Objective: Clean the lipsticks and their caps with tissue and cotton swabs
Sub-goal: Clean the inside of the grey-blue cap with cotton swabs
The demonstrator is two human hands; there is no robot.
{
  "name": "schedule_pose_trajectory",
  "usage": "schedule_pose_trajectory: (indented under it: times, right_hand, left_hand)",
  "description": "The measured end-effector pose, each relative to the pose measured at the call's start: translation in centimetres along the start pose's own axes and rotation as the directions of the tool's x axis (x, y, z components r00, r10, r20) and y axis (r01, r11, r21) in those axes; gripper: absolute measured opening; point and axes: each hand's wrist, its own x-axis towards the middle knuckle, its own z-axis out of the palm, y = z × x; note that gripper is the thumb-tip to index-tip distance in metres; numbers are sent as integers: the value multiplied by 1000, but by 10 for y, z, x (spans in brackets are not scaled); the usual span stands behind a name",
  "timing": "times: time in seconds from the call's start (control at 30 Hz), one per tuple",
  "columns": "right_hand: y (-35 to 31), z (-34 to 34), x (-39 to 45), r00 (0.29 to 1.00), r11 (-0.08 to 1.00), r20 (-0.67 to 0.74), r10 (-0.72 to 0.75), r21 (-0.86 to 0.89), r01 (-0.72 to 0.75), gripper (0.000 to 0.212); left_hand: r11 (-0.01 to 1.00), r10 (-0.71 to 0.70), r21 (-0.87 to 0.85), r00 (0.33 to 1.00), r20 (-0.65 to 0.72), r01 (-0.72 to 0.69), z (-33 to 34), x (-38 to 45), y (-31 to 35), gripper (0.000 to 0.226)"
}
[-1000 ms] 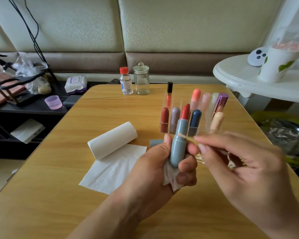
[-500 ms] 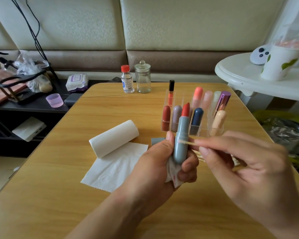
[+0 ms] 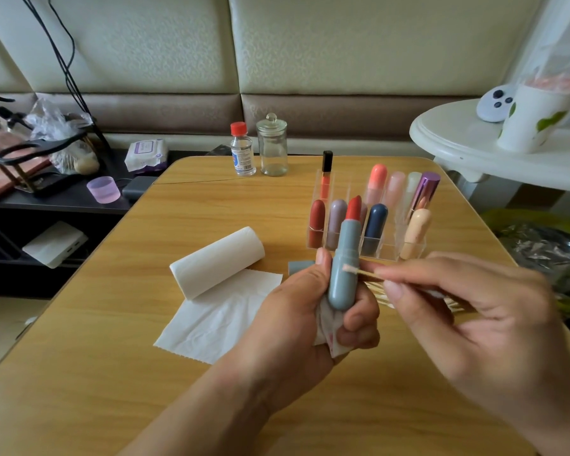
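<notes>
**Swab tip at the lipstick's barrel**

While the left hand (image 3: 297, 311) grips the grey-blue lipstick (image 3: 344, 258) upright above the table (image 3: 112, 373), its red bullet raised, a crumpled piece of tissue (image 3: 326, 330) sits bunched between the palm and the tube's base. The right hand (image 3: 458, 311) pinches a cotton swab (image 3: 359, 270) between thumb and fingertips, and the swab's tip touches the right side of the tube's lower barrel. More swabs (image 3: 385, 296) lie on the table just behind the hands, partly hidden. A grey-blue cap (image 3: 298, 266) lies on the table beside the left thumb. Behind it stands a clear organiser (image 3: 385, 248) holding capped lipsticks of several colours. To the left lies a tissue roll (image 3: 218, 258) with one sheet unrolled flat. At the far edge stand a small red-capped bottle (image 3: 242, 149) and a lidded glass jar (image 3: 272, 146), close together.
</notes>
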Motion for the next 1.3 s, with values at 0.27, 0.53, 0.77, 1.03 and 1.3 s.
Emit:
schedule_pose_trajectory:
  times: [0.27, 0.53, 0.77, 1.03, 1.3]
  right_hand:
    - [-2, 1, 0, 1000, 999, 11, 14, 36, -14, 14]
    - [1, 1, -2, 999, 999, -25, -22, -30, 21, 15]
    - [0, 4, -6, 997, 998, -72, 11, -61, -16, 16]
    - [-1, 5, -5, 987, 988, -151, 49, -139, -70, 16]
    - [-3, 1, -3, 989, 990, -146, 16, -139, -37, 13]
  left_hand:
    - [1000, -13, -20, 1000, 23, 14, -1, 0, 0, 40]
    - [999, -11, -34, 1000, 22, 11, 0, 0, 1, 45]
    - [999, 36, -32, 999, 17, -36, 1, -1, 1, 43]
    - [955, 137, 273, 989, -54, -117, 4, -4, 4, 31]
    - [713, 431, 657, 891, -138, -243, 8, -8, 5, 26]
